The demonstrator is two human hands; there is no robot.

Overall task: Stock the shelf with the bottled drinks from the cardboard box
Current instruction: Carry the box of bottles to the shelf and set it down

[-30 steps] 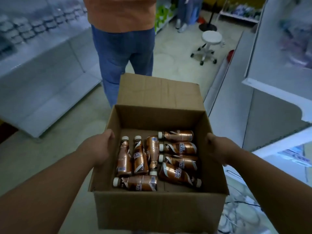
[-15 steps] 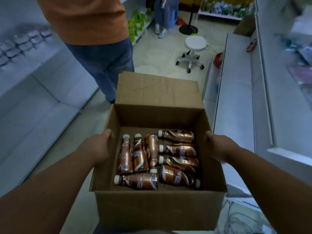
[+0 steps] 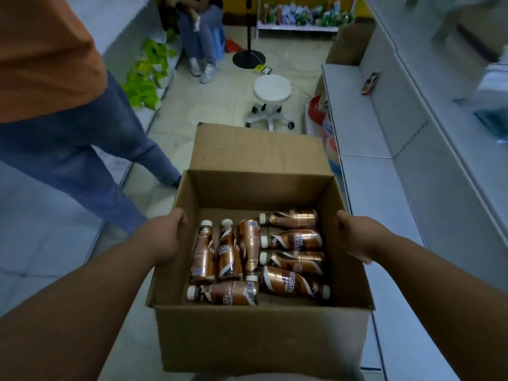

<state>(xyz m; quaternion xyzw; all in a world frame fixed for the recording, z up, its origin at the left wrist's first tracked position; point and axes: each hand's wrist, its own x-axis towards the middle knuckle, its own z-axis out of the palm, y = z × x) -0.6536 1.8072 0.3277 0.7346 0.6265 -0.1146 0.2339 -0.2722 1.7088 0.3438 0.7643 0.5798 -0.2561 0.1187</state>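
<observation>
I carry an open cardboard box (image 3: pixel 261 334) in front of me, its far flap standing up. Several copper-brown bottled drinks (image 3: pixel 291 240) with white caps lie on their sides on the box floor. My left hand (image 3: pixel 162 237) grips the box's left wall, thumb over the rim. My right hand (image 3: pixel 357 235) grips the right wall the same way. A white shelf (image 3: pixel 365 105) runs along the right side of the aisle, its low tier mostly bare apart from one small dark item far back.
A person in an orange top and jeans (image 3: pixel 82 149) stands close on the left. A white wheeled stool (image 3: pixel 270 100) is ahead in the aisle, with a black stand base (image 3: pixel 248 58) and a seated person (image 3: pixel 200 37) beyond. Green packets (image 3: pixel 145 83) line the left shelving.
The view has swung right and down the aisle. The standing person has shifted to the left, and the right shelf and stool have come closer. Both hands keep their hold on the box.
</observation>
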